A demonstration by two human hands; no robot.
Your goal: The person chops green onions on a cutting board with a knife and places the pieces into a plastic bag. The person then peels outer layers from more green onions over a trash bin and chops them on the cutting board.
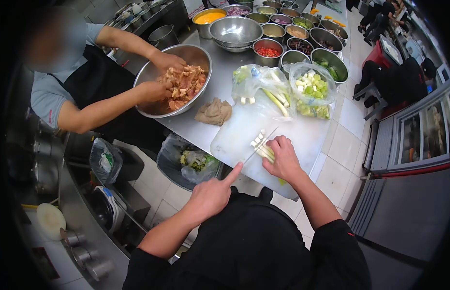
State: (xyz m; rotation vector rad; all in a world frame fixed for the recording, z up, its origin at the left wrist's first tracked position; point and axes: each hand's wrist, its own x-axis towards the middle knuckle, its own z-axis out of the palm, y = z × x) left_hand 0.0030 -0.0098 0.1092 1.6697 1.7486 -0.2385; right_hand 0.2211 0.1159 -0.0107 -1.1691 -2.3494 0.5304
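My left hand (211, 195) is wrapped round a knife's handle, its index finger stretched along the top. The thin knife blade (258, 148) lies across pale green onion stalks (266, 153) on the white cutting board (234, 140). My right hand (284, 157) presses the stalks down just right of the blade, fingers closed on them. Small cut white pieces (258, 139) sit on the blade's far side. Beyond them, a clear plastic bag (251, 79) holds longer stalks, and a second bag (312, 89) is full of chopped white and green pieces.
A co-worker's hands (162, 72) are in marinated meat in a big steel bowl (208, 79) at the left. A tan cloth (213, 112) lies beside the board. Several steel containers of ingredients, one with chopped red pepper (268, 51), line the back. A lined bin (167, 162) stands below.
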